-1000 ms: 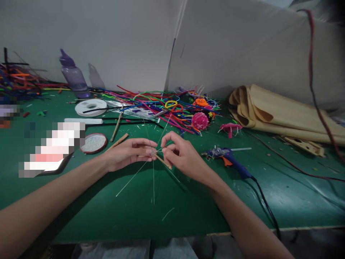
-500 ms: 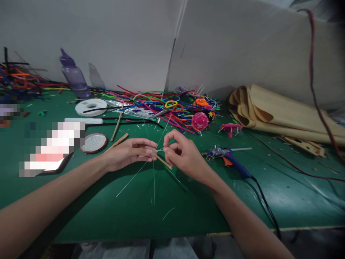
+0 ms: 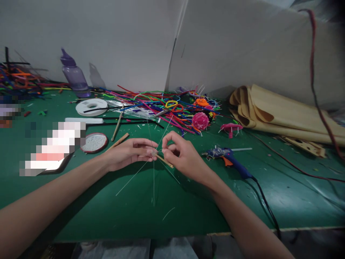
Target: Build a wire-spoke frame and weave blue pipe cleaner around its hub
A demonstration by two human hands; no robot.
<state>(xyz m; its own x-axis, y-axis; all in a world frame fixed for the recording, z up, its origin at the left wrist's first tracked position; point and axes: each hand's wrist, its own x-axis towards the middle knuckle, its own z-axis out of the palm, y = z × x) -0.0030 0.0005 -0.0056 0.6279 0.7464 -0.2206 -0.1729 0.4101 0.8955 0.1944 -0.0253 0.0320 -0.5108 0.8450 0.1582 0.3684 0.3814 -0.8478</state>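
Note:
Clear thin filaments spread out like spokes from a small pale hub at the tip of a short wooden stick. My left hand pinches the hub and stick between thumb and fingers. Close beside it on the right, my right hand is closed in a pinch, thumb against the index finger, at one of the filaments. The exact grip of its fingertips is partly hidden. The stick's lower end points toward the right palm.
On the green table lie a blue glue gun, a round dish of tiny beads, a white spool, a phone with a blurred screen, colourful pipe cleaners and rolled brown paper. A purple bottle stands behind.
My right fingertips have shifted slightly left and up, nearer the hub. My left hand stays almost still; the stick and filaments have moved only a little.

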